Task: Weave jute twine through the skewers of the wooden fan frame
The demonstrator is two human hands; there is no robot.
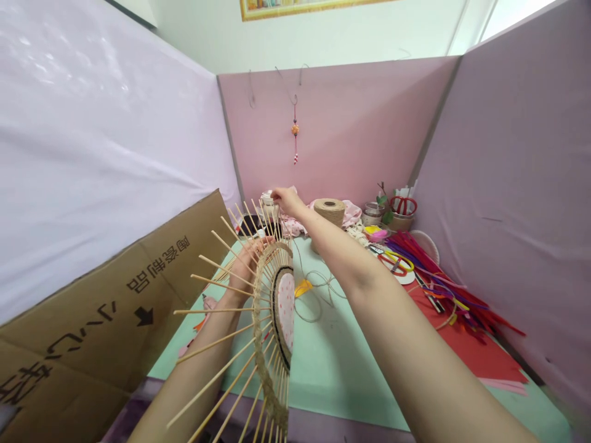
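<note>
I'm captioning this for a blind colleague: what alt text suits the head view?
A left hand holds a spoked stick frame with a dotted centre above a mint-green table, while the right hand is near its far edge. Behind stands a cone of twine.

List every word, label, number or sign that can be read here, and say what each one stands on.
"陶瓷制品": on the cardboard panel at the left.
"小心": larger, on the same panel; a further character, cut by the picture's edge, I can't read for certain.
A black arrow: also on that panel.
Any print on the black-and-white strips at right: too small to read.
</note>
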